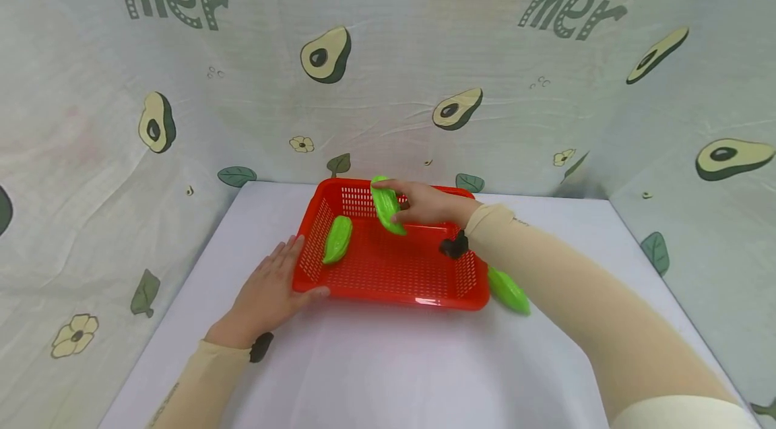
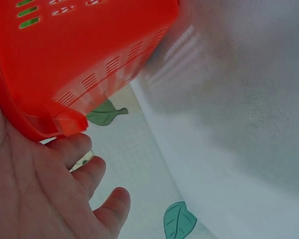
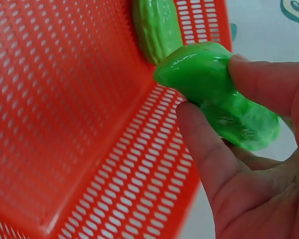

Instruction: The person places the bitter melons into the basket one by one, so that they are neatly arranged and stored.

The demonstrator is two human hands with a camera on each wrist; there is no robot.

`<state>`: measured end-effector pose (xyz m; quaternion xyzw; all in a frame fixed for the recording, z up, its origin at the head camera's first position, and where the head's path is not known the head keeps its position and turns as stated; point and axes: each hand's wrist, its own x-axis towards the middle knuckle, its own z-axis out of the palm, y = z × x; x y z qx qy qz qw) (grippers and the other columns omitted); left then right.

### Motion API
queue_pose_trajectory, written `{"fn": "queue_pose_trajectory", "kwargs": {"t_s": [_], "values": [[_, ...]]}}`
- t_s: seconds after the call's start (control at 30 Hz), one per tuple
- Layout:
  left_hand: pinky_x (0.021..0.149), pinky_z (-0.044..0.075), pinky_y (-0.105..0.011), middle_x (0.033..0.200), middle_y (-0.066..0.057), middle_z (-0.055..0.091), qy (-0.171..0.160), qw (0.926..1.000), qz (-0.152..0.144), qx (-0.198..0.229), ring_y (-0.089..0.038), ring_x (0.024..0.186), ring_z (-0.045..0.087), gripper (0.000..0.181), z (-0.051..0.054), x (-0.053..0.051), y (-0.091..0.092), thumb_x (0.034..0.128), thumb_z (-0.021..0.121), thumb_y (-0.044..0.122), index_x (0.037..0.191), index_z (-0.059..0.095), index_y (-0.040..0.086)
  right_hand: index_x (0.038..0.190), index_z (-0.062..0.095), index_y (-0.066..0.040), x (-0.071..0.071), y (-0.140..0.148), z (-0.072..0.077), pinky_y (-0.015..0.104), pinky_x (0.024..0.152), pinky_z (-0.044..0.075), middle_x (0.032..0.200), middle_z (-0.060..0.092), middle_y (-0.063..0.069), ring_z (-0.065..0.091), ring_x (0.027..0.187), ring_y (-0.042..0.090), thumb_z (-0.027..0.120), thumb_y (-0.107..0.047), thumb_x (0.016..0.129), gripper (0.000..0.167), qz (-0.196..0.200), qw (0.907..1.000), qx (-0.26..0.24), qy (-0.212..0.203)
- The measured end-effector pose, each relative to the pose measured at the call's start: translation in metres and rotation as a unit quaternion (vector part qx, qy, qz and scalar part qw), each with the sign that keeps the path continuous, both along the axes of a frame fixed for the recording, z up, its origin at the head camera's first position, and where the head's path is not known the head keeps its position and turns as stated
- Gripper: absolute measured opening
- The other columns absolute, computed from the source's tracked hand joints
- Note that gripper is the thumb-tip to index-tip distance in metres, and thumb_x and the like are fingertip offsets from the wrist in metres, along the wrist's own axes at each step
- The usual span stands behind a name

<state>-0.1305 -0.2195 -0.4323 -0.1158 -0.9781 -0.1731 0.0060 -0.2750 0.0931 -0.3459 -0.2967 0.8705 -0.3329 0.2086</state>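
My right hand [image 1: 429, 203] pinches a green bumpy vegetable [image 1: 386, 205] over the back part of a red basket [image 1: 394, 298]. In the right wrist view the thumb and fingers of that hand [image 3: 259, 164] grip the green piece [image 3: 209, 84] from both sides. A second green vegetable [image 1: 337, 239] lies inside the basket along its left wall. My left hand [image 1: 269, 291] rests with straight fingers against the basket's left front corner; in the left wrist view the hand [image 2: 45, 184] touches the red rim [image 2: 20, 119].
Another green vegetable [image 1: 508, 290] lies on the white table [image 1: 376, 375] just outside the basket's right front corner, partly behind my right forearm. A patterned cloth [image 1: 388, 65] with avocados and leaves hangs behind and at both sides.
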Motion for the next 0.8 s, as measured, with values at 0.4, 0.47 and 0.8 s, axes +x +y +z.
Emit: {"fn": "queue_pose_trajectory", "kwargs": {"t_s": [0.4,0.47,0.8], "values": [[0.115,0.022,-0.059,0.161,-0.021,0.022,-0.001,1.0000,0.000,-0.003,-0.045,0.145,0.020,0.118,0.003,0.001,0.001,0.0784,0.063,0.075,0.158,0.018,0.002,0.156,0.035,-0.026,0.001,-0.021,-0.018,0.036,0.099,0.046,0.134,0.048,0.005,0.049,0.119,0.023,0.070,-0.008,0.093,0.075,0.021,0.9987,0.041,-0.023],[0.115,0.022,-0.059,0.161,-0.021,0.023,0.000,1.0000,-0.001,-0.003,-0.045,0.145,0.020,0.118,0.003,0.001,0.001,0.0784,0.063,0.076,0.158,0.018,0.002,0.155,0.036,-0.027,0.001,-0.023,-0.020,0.036,0.100,0.045,0.135,0.047,0.005,0.048,0.119,0.022,0.070,-0.009,0.092,0.074,0.018,0.9983,0.050,-0.023],[0.115,0.021,-0.059,0.161,-0.021,0.022,-0.004,1.0000,0.000,-0.005,-0.044,0.146,0.019,0.120,0.004,0.000,0.001,0.0775,0.060,0.079,0.159,0.017,0.002,0.155,0.038,-0.023,-0.003,-0.035,-0.038,0.039,0.102,0.042,0.140,0.048,0.007,0.046,0.120,0.023,0.071,-0.011,0.092,0.072,0.019,0.9971,0.071,-0.019]]}}
